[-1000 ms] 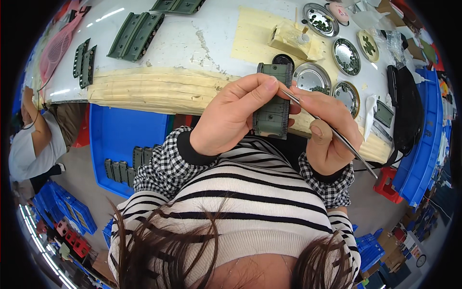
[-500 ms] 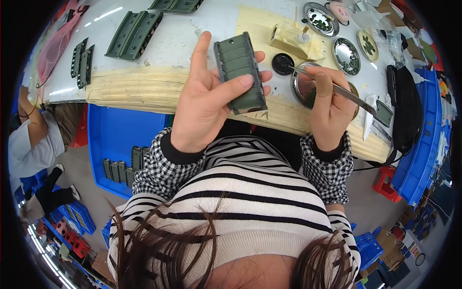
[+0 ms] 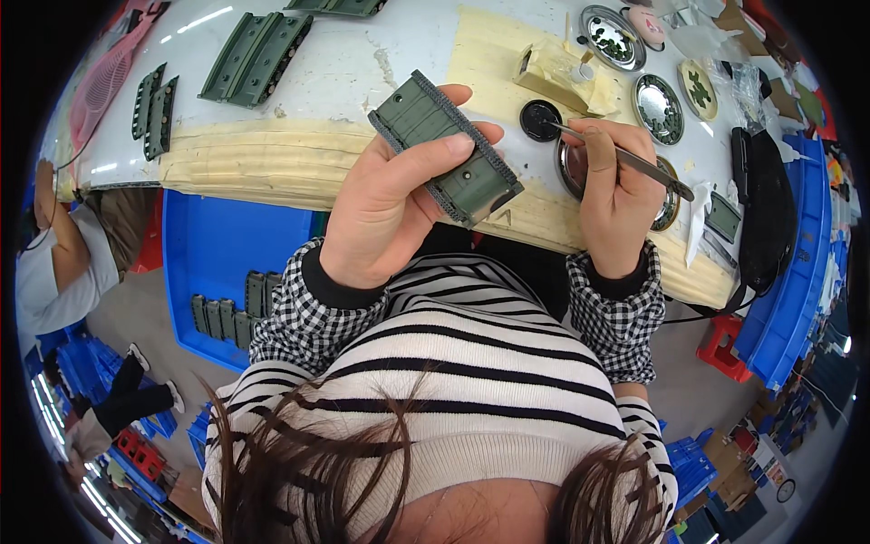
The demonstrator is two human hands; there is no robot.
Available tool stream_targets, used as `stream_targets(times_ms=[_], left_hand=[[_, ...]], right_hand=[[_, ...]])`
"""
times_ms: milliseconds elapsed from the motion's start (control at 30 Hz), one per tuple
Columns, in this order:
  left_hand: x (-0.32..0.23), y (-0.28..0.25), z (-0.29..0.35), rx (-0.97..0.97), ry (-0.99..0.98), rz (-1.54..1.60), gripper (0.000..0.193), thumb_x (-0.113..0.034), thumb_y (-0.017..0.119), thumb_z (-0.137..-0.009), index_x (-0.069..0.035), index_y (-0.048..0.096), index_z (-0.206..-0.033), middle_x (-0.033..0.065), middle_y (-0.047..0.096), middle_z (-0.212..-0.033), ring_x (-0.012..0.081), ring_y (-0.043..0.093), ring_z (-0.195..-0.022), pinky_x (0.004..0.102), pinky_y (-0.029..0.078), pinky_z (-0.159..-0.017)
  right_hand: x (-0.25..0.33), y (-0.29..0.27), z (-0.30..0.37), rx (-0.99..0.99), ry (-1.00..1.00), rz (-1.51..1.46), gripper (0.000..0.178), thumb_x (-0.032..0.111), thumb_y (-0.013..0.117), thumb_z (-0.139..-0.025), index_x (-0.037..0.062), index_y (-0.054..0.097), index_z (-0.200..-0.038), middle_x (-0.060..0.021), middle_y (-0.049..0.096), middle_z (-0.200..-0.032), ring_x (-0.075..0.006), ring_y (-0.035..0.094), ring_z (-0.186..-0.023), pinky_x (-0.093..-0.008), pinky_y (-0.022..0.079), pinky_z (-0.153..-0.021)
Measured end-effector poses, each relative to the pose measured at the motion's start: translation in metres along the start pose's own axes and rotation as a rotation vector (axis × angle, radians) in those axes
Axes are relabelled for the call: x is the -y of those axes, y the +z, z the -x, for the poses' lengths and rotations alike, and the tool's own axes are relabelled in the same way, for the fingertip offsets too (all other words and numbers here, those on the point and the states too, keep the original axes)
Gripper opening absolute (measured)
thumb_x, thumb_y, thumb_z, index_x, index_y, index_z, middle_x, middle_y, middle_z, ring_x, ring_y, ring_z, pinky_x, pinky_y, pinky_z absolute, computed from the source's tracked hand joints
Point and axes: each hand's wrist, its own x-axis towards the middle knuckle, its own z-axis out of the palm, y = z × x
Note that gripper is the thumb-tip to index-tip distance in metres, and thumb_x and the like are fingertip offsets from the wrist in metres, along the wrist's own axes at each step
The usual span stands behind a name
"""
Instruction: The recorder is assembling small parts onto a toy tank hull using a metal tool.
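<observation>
My left hand (image 3: 373, 213) grips a dark green rectangular moulded part (image 3: 419, 111) with ridged long edges, thumb across its face and fingers behind it. The part is held tilted over the table's near edge. In my right hand (image 3: 614, 204) is a pair of metal tweezers (image 3: 660, 174), held like a pen. Their tip points left, at the rim of a small round black dish (image 3: 536, 124); I cannot tell whether it touches the dark contents. Part of a shiny round metal dish (image 3: 571, 172) shows beside the right fingers.
Beyond my hands are metal plates of small green pieces (image 3: 657, 111), a pale dish (image 3: 696, 89) and a tape-covered block (image 3: 566, 77). Larger green parts (image 3: 256, 59) lie at the far left. A blue bin (image 3: 213, 245) with green parts stands below the table; another person (image 3: 63, 254) is at left.
The green part in my left hand has turned, its upper end swinging left and its lower end right. The tweezers' tip stays by the black dish.
</observation>
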Motion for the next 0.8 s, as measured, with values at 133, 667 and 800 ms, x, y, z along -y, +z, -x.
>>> stream_targets(times_ms=[133,667,800], left_hand=[[0.001,0.002,0.000,-0.025,0.038,-0.004,0.045,-0.009,0.055,-0.090,-0.005,0.041,-0.133,0.0143,0.060,-0.114,0.0193,0.062,-0.102,0.0363,0.054,-0.086],[0.003,0.009,-0.006,-0.058,0.004,0.160,0.037,-0.010,0.057,-0.090,0.001,0.047,-0.124,0.0163,0.061,-0.113,0.0200,0.062,-0.104,0.0323,0.055,-0.087],[0.004,0.009,-0.006,-0.046,0.004,0.166,0.037,-0.010,0.057,-0.090,0.001,0.047,-0.124,0.0160,0.061,-0.113,0.0198,0.061,-0.105,0.0315,0.054,-0.087]], right_hand=[[-0.002,0.001,0.001,-0.016,0.016,-0.045,0.014,0.011,0.058,-0.092,0.0015,0.068,-0.092,-0.0072,0.065,-0.079,-0.0164,0.056,-0.077,-0.0270,0.046,-0.067],[0.046,-0.017,0.013,0.111,-0.123,-0.381,0.050,0.043,0.036,-0.099,-0.0030,0.056,-0.099,-0.0200,0.062,-0.089,-0.0346,0.067,-0.088,-0.0335,0.057,-0.069],[0.045,-0.016,0.013,0.130,-0.141,-0.372,0.049,0.041,0.037,-0.099,-0.0034,0.055,-0.100,-0.0194,0.061,-0.089,-0.0354,0.067,-0.088,-0.0354,0.058,-0.071]])
